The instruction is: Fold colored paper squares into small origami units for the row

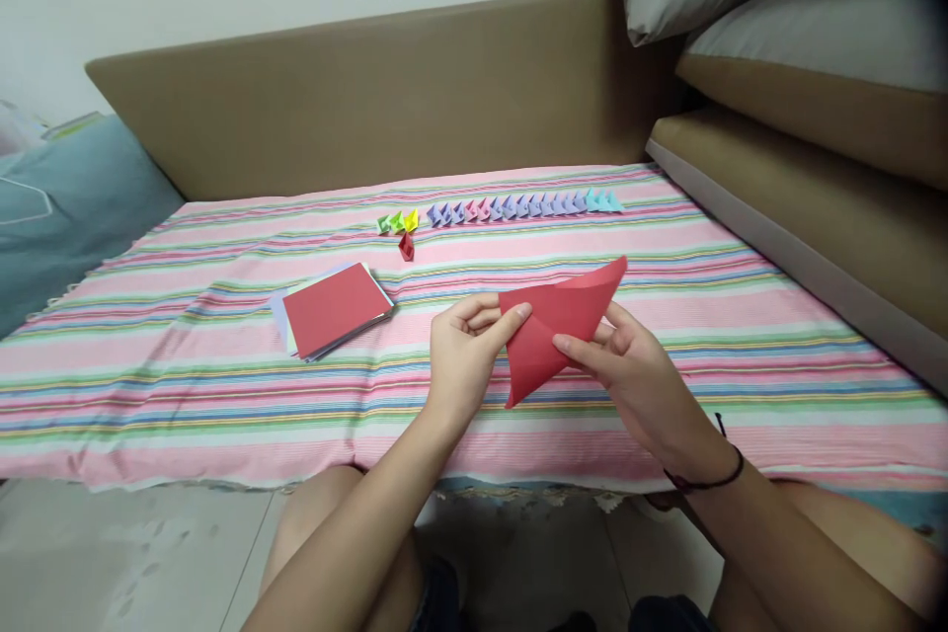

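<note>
A red sheet of paper [557, 326], bent over into a rough triangle, is held above the striped cloth between both hands. My left hand [465, 355] pinches its left corner with thumb and fingers. My right hand [637, 377] grips the paper's lower right side, thumb on top. A stack of coloured paper squares [335, 308] with a red sheet on top lies to the left of my hands. Farther back runs a row of small folded paper pieces [511, 207] in green, yellow, purple, pink and blue, with one small red folded piece [406, 246] in front of it.
The pink striped cloth [185, 365] covers a low bed or bench whose front edge is just before my knees. A brown padded backboard [385, 89] stands behind. Brown cushions and grey pillows [807, 99] are stacked at the right, a blue pillow [66, 207] at the left.
</note>
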Motion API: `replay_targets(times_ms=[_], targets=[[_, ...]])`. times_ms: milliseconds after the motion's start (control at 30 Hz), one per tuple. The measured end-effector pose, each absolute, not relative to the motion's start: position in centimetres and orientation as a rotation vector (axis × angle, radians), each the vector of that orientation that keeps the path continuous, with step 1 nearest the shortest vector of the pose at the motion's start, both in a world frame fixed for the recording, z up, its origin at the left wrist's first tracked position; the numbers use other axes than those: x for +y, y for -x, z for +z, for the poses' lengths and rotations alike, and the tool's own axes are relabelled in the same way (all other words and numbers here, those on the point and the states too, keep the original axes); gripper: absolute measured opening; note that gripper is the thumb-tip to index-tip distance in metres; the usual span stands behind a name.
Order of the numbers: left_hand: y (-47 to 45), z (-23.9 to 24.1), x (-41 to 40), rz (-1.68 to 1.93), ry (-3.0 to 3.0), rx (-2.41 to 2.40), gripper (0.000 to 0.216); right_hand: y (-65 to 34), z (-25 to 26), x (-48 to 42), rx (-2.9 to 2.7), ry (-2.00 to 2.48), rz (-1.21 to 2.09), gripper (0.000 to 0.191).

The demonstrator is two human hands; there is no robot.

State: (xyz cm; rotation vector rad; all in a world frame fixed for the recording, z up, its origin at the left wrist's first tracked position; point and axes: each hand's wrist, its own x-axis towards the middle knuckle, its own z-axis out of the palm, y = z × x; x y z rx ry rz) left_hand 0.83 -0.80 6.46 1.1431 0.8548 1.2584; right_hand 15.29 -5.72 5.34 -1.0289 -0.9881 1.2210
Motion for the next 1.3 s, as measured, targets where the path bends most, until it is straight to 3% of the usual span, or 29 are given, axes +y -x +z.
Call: replay_targets(times_ms=[200,533,1300], targets=[[-0.7,7.0,-1.4,1.292,-1.176,0.877,0.02,-15.2,4.3,-5.9,-1.023,1.105,1.029,0.046],[-0.6,7.4,-1.9,1.263,-1.192,0.866,0.012,-15.4,4.9,-6.4,-0.999,1.085,1.054,0.036],[-0.2,7.5,-1.8,1.204,-1.186,0.883,0.016,-15.3,5.2,-6.4,-0.924,1.035,1.148,0.036]])
